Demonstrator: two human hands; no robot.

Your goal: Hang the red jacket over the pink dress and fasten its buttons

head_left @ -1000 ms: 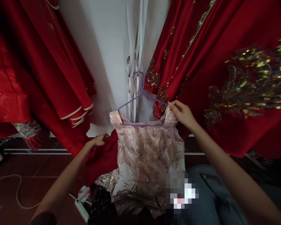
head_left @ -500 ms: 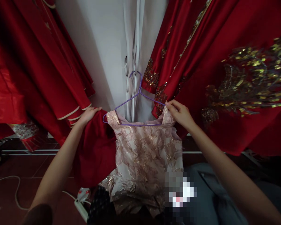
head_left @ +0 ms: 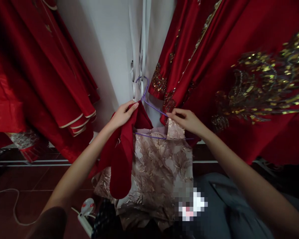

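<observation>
A purple clothes hanger [head_left: 155, 108] hangs by its hook from a white chain-like strip. On it is a pale pink dress [head_left: 154, 162] with a gold, shiny leaf-like pattern and wide straps. My left hand [head_left: 123, 115] is closed on a dark red cloth garment [head_left: 121, 169], holding it up against the hanger's left arm, just below the hook. Its folds hang over the dress's left side and hide the left strap. My right hand [head_left: 186, 122] pinches the hanger's right arm, just above the dress's right strap.
Red gowns [head_left: 47, 66] hang at the left, and more with gold sequins [head_left: 259, 83] at the right. A white wall [head_left: 97, 43] stands behind. A power strip [head_left: 84, 224] and a white cable [head_left: 15, 207] lie on the dark red floor. Grey-blue fabric [head_left: 214, 196] shows low at the right.
My left hand has moved right and up with the red garment, from beside the hanger to its left arm, covering the dress's left strap. My right hand stays at the hanger's right arm.
</observation>
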